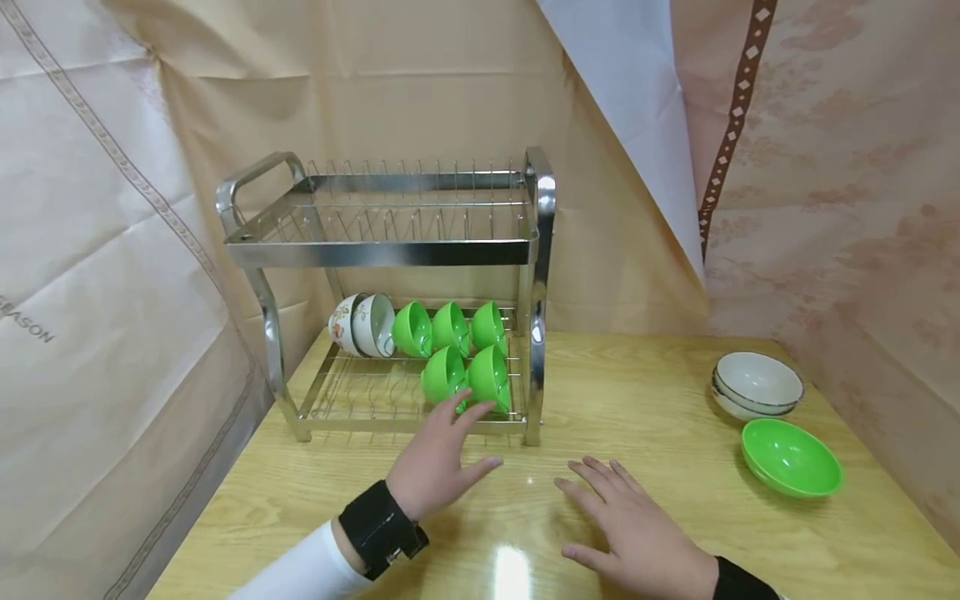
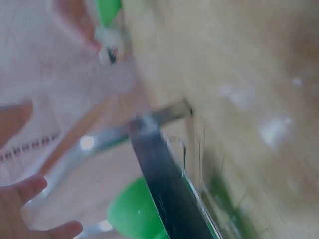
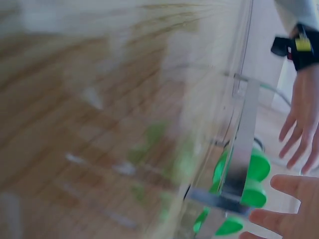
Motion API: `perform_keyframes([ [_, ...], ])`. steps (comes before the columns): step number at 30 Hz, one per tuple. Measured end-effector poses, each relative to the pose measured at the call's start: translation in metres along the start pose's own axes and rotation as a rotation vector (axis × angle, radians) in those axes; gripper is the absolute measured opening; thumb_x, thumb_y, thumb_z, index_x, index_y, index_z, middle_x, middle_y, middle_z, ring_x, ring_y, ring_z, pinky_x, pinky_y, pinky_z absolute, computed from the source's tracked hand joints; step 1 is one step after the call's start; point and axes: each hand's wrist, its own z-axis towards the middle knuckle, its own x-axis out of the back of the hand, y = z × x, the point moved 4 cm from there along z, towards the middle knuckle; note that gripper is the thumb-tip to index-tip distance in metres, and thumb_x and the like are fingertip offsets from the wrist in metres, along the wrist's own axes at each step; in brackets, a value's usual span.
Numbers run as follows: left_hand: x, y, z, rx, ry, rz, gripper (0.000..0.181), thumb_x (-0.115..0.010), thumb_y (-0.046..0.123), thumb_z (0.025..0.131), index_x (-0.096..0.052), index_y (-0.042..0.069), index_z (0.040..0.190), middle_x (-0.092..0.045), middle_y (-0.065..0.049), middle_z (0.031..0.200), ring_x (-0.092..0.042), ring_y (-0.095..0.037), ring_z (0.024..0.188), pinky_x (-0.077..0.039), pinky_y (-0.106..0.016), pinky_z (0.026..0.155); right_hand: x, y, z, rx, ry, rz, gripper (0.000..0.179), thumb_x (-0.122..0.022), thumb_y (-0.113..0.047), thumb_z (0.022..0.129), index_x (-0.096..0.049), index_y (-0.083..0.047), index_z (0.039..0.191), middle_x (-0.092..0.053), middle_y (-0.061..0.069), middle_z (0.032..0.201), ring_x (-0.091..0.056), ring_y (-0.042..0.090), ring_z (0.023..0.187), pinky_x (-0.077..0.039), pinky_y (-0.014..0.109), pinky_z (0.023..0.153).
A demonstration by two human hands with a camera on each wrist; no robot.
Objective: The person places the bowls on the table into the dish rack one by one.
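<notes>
Green bowls (image 1: 488, 375) stand racked on edge, mouths rightward, with left hand (image 1: 433, 460) and right hand (image 1: 637, 529) fingers (image 1: 474, 413) spread.

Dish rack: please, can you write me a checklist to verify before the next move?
1. Dish rack upright on table: ok.
2. Left hand holding nothing: ok.
3. Right hand holding nothing: ok.
4. Left fingers clear of the front green bowls: cannot tell; they overlap in the head view.
5. Right hand touching the wide green bowl: not ok, apart.
6. White bowls at right stacked: ok.
</notes>
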Motion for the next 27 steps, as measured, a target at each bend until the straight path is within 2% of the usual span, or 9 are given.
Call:
perform_keyframes([
  [4, -0.012, 0.018, -0.014, -0.125, -0.025, 0.073, 0.077, -0.063, 0.065, 0.081, -0.044, 0.026, 0.145, -0.03, -0.017, 0.151, -0.027, -0.035, 0.133, -0.036, -0.059, 0.103, 0.008, 0.01, -0.011, -0.044, 0.041, -0.031, 0.07, -0.065, -0.056, 0.085, -0.049, -0.016, 0.14, -0.042, 0.011, 0.146, -0.025, 0.027, 0.136, -0.026, 0.057, 0.107],
  [7, -0.018, 0.025, -0.021, -0.185, -0.023, 0.112, 0.079, -0.06, 0.069, 0.08, -0.045, 0.027, 0.145, -0.03, -0.017, 0.152, -0.024, -0.035, 0.134, -0.03, -0.059, 0.107, 0.015, 0.017, -0.019, -0.071, 0.081, -0.067, 0.069, -0.067, -0.055, 0.084, -0.05, -0.016, 0.139, -0.041, 0.01, 0.146, -0.026, 0.029, 0.135, -0.028, 0.057, 0.106],
  [12, -0.023, 0.03, -0.025, -0.217, -0.03, 0.144, 0.08, -0.054, 0.074, 0.081, -0.044, 0.027, 0.145, -0.029, -0.015, 0.152, -0.021, -0.031, 0.136, -0.028, -0.059, 0.109, 0.025, 0.026, -0.03, -0.085, 0.132, -0.101, 0.07, -0.07, -0.051, 0.082, -0.051, -0.013, 0.137, -0.042, 0.012, 0.144, -0.029, 0.033, 0.133, -0.026, 0.056, 0.106],
  [15, -0.025, 0.03, -0.025, -0.227, -0.033, 0.152, 0.08, -0.049, 0.076, 0.082, -0.045, 0.026, 0.145, -0.03, -0.014, 0.152, -0.023, -0.031, 0.135, -0.03, -0.059, 0.107, 0.028, 0.029, -0.035, -0.078, 0.148, -0.113, 0.07, -0.071, -0.05, 0.082, -0.051, -0.012, 0.137, -0.043, 0.013, 0.143, -0.03, 0.032, 0.132, -0.015, 0.048, 0.114],
  [17, -0.026, 0.031, -0.025, -0.229, -0.041, 0.149, 0.08, -0.048, 0.076, 0.082, -0.045, 0.025, 0.144, -0.03, -0.015, 0.152, -0.023, -0.032, 0.135, -0.03, -0.059, 0.107, 0.03, 0.031, -0.038, -0.077, 0.15, -0.123, 0.071, -0.071, -0.051, 0.081, -0.051, -0.012, 0.137, -0.043, 0.013, 0.143, -0.029, 0.032, 0.132, -0.014, 0.046, 0.115],
  [19, -0.027, 0.032, -0.025, -0.227, -0.051, 0.145, 0.08, -0.05, 0.075, 0.082, -0.045, 0.025, 0.145, -0.03, -0.015, 0.152, -0.022, -0.032, 0.136, -0.03, -0.059, 0.107, 0.032, 0.035, -0.04, -0.084, 0.157, -0.131, 0.071, -0.072, -0.051, 0.08, -0.052, -0.012, 0.136, -0.045, 0.013, 0.141, -0.031, 0.031, 0.132, -0.016, 0.046, 0.114],
  [22, -0.029, 0.034, -0.026, -0.226, -0.065, 0.141, 0.082, -0.05, 0.076, 0.082, -0.043, 0.025, 0.146, -0.028, -0.015, 0.153, -0.021, -0.032, 0.136, -0.029, -0.058, 0.108, 0.038, 0.045, -0.044, -0.113, 0.162, -0.143, 0.071, -0.075, -0.047, 0.078, -0.052, -0.01, 0.134, -0.049, 0.014, 0.137, -0.035, 0.033, 0.128, -0.029, 0.057, 0.105],
  [27, -0.031, 0.038, -0.028, -0.243, -0.059, 0.14, 0.084, -0.048, 0.078, 0.081, -0.042, 0.025, 0.146, -0.029, -0.015, 0.153, -0.022, -0.032, 0.136, -0.03, -0.057, 0.108, 0.054, 0.074, -0.055, -0.224, 0.157, -0.178, 0.067, -0.074, -0.037, 0.08, -0.052, -0.001, 0.132, -0.054, 0.023, 0.128, -0.044, 0.04, 0.117, -0.036, 0.061, 0.097],
])
